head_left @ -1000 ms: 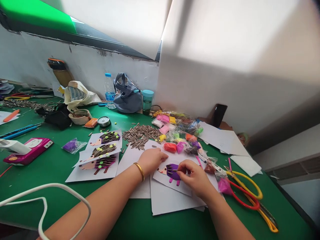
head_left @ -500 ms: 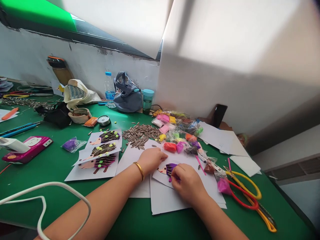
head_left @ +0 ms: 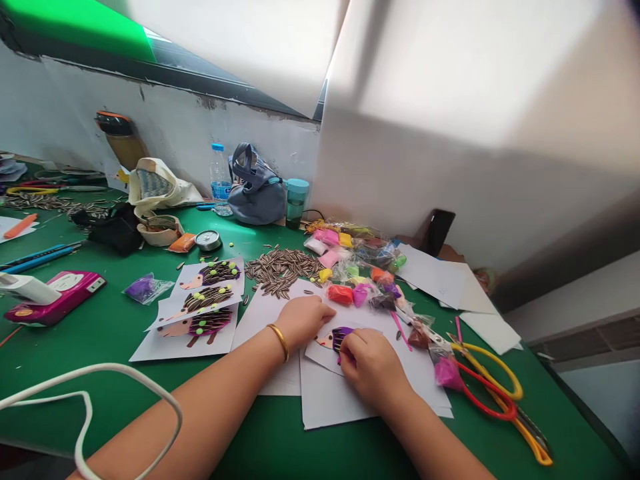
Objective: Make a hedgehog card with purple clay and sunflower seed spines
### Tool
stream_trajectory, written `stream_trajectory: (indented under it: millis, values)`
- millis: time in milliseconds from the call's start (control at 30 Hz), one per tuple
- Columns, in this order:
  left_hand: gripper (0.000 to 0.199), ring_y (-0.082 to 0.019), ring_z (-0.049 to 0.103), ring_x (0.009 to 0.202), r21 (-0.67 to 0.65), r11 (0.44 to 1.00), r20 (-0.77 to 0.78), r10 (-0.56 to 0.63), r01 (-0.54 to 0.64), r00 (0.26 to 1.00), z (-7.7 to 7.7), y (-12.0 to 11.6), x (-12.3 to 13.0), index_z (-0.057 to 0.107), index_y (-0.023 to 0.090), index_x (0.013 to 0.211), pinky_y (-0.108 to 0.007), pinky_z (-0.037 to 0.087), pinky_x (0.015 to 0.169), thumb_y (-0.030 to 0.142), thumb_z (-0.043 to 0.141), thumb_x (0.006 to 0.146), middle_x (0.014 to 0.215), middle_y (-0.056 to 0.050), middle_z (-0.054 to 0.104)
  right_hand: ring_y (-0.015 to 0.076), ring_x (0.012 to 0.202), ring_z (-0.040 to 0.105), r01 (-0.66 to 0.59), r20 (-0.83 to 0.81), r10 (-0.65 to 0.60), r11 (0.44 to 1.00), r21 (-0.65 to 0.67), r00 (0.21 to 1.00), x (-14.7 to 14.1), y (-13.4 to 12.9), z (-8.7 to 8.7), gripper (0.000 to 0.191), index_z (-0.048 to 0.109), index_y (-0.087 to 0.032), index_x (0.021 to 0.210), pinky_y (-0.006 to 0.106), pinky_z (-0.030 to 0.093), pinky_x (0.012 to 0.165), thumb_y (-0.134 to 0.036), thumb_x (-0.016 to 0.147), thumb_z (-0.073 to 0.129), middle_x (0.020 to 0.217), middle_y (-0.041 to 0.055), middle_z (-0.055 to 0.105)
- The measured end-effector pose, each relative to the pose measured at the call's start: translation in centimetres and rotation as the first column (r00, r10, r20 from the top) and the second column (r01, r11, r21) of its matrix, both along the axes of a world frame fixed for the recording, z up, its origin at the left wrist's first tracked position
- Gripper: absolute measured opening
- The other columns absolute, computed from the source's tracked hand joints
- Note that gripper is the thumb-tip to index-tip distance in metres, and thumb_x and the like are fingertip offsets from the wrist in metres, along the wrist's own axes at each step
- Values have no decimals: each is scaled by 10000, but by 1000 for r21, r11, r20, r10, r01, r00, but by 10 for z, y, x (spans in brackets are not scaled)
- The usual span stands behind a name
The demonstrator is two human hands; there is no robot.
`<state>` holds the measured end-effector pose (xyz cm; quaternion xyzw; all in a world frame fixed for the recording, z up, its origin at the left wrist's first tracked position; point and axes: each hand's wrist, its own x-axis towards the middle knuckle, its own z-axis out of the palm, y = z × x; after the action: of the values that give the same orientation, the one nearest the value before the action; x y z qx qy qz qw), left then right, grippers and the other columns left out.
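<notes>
On the green table (head_left: 270, 433) lie several sheets of white paper (head_left: 330, 407). Behind them there is a heap of striped sunflower seeds (head_left: 280, 272) and many small bags of coloured modelling clay (head_left: 345, 280). At the right side lie scissors with red and yellow handles (head_left: 493, 393), and at the far edge stand a plastic water bottle (head_left: 220, 183) and a teal cup (head_left: 296, 200).

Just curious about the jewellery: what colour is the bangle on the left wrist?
The bangle is gold, seen best in the head camera view.
</notes>
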<state>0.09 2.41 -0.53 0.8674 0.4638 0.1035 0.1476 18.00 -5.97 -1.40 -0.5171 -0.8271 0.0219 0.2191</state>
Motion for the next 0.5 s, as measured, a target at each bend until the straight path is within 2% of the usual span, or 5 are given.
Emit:
stream_trajectory:
  millis: [500]
  values:
    - [308,-182,589,709,47,999,-42,-24,26,999,0,1,0,741,272,848,-271,349,597,379,460,914,792,-54,629,164,670,496,13,58,-16,999,44,998,-1,1,-3,106,566,-184,704,289,292,660,-96,761,549,711,24,608]
